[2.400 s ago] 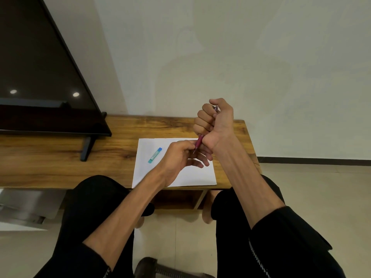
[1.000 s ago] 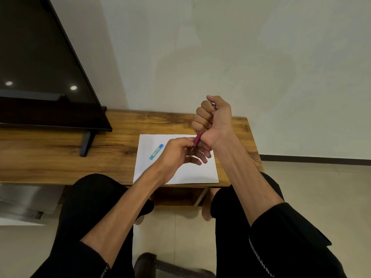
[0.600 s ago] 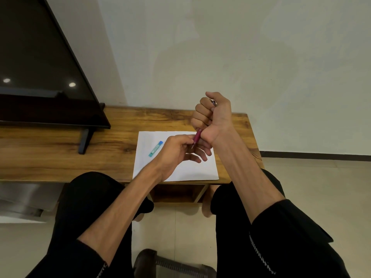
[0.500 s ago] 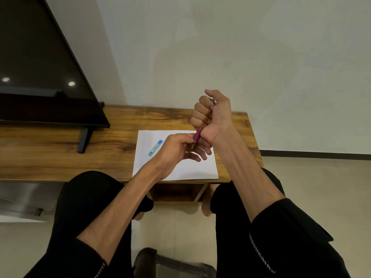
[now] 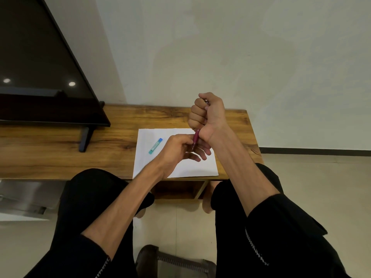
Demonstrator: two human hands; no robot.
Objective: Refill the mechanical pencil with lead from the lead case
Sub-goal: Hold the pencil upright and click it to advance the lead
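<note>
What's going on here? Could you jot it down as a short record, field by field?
Setting: a person sits at a wooden table
Right hand: fist wrapped round the pink mechanical pencil, tip pointing down
Left hand: fingertips at the pencil's lower end; exact contact too small to tell
Lead case: teal with a blue cap, lying flat on the white paper, untouched
Paper: flat at the table's near edge
Elsewhere: dark screen standing at the left

Magenta mechanical pencil [image 5: 196, 137]; teal lead case [image 5: 155, 146] with blue cap; white paper sheet [image 5: 192, 167]; brown wood-grain worktop [image 5: 60, 155]; black screen [image 5: 40, 77]; black sleeves with white stitching.
</note>
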